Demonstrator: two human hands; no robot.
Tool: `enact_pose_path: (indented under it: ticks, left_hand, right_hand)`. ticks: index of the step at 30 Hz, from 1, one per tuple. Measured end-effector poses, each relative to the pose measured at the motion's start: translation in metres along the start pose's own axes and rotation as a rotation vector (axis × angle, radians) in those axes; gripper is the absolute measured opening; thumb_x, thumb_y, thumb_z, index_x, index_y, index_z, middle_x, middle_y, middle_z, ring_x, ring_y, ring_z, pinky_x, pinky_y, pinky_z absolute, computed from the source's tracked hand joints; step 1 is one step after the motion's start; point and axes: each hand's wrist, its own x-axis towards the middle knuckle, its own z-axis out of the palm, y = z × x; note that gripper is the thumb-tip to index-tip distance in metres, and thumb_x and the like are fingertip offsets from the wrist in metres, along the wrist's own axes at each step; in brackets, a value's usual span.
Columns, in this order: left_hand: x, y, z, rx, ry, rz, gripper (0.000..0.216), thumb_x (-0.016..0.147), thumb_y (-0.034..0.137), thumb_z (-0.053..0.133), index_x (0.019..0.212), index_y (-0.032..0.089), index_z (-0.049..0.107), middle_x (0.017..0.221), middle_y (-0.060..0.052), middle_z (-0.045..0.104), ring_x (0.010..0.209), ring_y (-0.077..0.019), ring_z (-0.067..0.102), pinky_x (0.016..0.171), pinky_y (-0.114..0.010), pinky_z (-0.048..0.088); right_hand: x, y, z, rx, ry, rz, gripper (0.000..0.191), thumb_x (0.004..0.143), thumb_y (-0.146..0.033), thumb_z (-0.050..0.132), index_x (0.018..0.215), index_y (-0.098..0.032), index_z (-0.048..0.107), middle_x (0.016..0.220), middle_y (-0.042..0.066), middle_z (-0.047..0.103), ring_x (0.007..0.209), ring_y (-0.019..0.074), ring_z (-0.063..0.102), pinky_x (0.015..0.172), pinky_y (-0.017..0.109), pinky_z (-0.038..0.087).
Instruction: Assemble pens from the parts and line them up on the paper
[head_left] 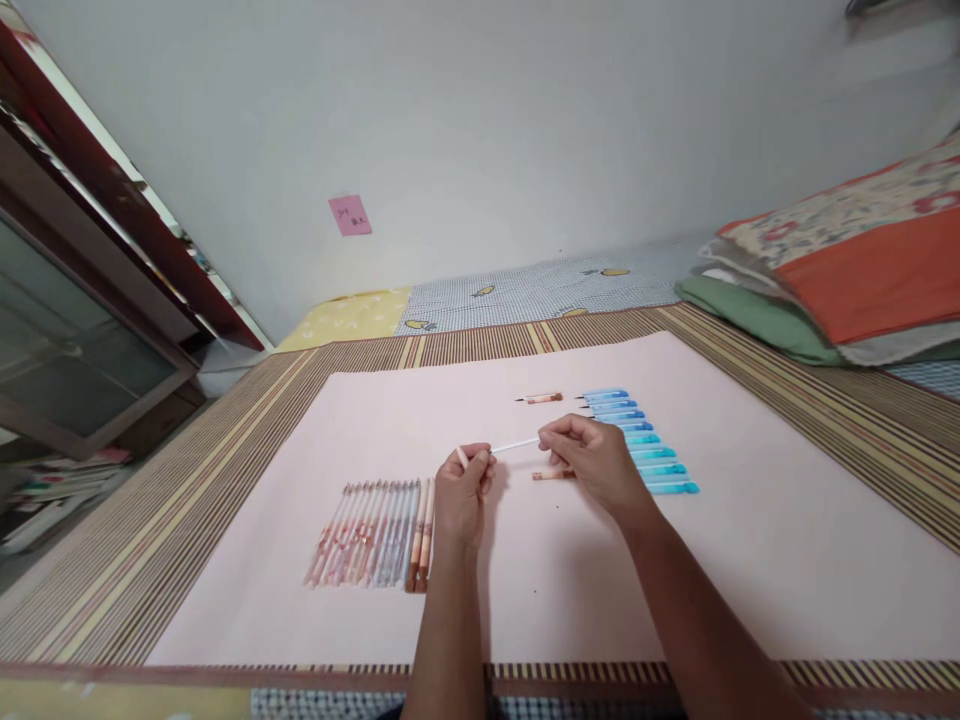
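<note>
Above the pink sheet, my left hand (463,490) is closed, its fingertips pinching the dark-tipped end of a thin white pen refill (516,444). A pale pink pen part (462,457) sticks out between its fingers. My right hand (589,455) pinches the refill's other end. Partly under my right hand lies a brown-and-pink pen barrel (552,475). Farther back rests another short brown pen piece (544,398) with a dark tip. Beside my left wrist are two brown-ended pens (421,535), at the end of a row of pale patterned pens (367,535).
Several blue and turquoise pens (660,453) lie in a column right of my right hand. The pink sheet (247,560) covers part of a striped mat (97,570). Folded bedding (862,270) is stacked at the right. A pink note (350,215) is on the wall.
</note>
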Motion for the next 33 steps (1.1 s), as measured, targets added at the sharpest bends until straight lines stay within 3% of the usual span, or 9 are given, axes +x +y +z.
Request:
enact_pose_path:
  ticks: [5,10,15,18,23,27,29,33]
  left_hand:
    - [0.0,0.004,0.0,-0.026,-0.01,0.016,0.036,0.06,0.033,0.09,0.081,0.012,0.07,0.066,-0.002,0.064,0.054,-0.0062,0.05,0.046,-0.017,0.031]
    - [-0.001,0.007,0.0,-0.006,0.005,0.068,0.034,0.061,0.033,0.089,0.083,0.013,0.071,0.064,0.0,0.062,0.054,-0.0057,0.05,0.045,-0.016,0.03]
    - [-0.007,0.012,0.001,0.0,-0.043,0.098,0.037,0.064,0.028,0.089,0.095,0.016,0.072,0.063,0.004,0.056,0.055,-0.0055,0.047,0.048,-0.017,0.031]
    - [-0.007,0.014,0.001,-0.088,-0.055,0.081,0.036,0.068,0.029,0.086,0.099,0.016,0.072,0.07,0.001,0.059,0.061,-0.0073,0.051,0.052,-0.017,0.036]
    - [0.001,0.017,-0.009,-0.365,0.113,-0.018,0.015,0.079,0.027,0.073,0.08,0.012,0.073,0.086,-0.007,0.066,0.074,-0.0107,0.06,0.064,-0.02,0.049]
    - [0.004,0.023,-0.017,-0.375,0.225,-0.037,0.012,0.08,0.02,0.076,0.091,0.014,0.076,0.097,-0.009,0.069,0.091,-0.0153,0.066,0.08,-0.026,0.057]
    - [0.003,0.026,-0.021,-0.3,0.257,-0.007,0.022,0.079,0.023,0.08,0.099,0.015,0.076,0.091,-0.005,0.068,0.081,-0.0113,0.065,0.071,-0.02,0.056]
    - [0.002,0.028,-0.026,-0.162,0.291,0.081,0.035,0.073,0.028,0.087,0.103,0.013,0.077,0.069,0.003,0.058,0.056,-0.0025,0.053,0.043,-0.009,0.037]
  right_hand:
    - [0.001,0.005,-0.002,-0.054,-0.104,0.044,0.039,0.073,-0.054,0.075,0.06,-0.019,0.063,0.055,0.0,0.062,0.046,0.01,0.05,0.046,0.025,0.05]
    - [0.004,0.022,-0.005,-0.091,-0.275,0.106,0.037,0.077,-0.051,0.073,0.063,-0.018,0.063,0.054,-0.001,0.061,0.048,0.0102,0.052,0.046,0.022,0.042]
    - [0.008,0.036,-0.001,-0.014,-0.327,0.098,0.035,0.082,-0.049,0.071,0.07,-0.017,0.064,0.059,-0.001,0.062,0.051,0.0093,0.051,0.048,0.021,0.038]
    - [0.009,0.038,-0.001,0.009,-0.325,0.113,0.035,0.082,-0.049,0.071,0.071,-0.017,0.065,0.061,0.0,0.063,0.052,0.0095,0.051,0.048,0.021,0.038]
    - [0.009,0.037,-0.006,0.055,-0.304,0.125,0.035,0.082,-0.049,0.071,0.071,-0.016,0.065,0.063,0.001,0.065,0.052,0.0092,0.051,0.048,0.022,0.037]
    - [0.009,0.035,-0.009,0.007,-0.324,0.135,0.034,0.079,-0.049,0.073,0.071,-0.016,0.066,0.066,0.002,0.067,0.053,0.0099,0.052,0.049,0.023,0.039]
    - [0.009,0.035,-0.01,-0.025,-0.325,0.131,0.035,0.078,-0.05,0.073,0.07,-0.017,0.066,0.066,0.003,0.068,0.054,0.0103,0.053,0.049,0.024,0.04]
    - [0.009,0.036,-0.01,-0.036,-0.3,0.126,0.035,0.078,-0.051,0.073,0.07,-0.018,0.065,0.063,0.002,0.067,0.055,0.0113,0.055,0.051,0.025,0.041]
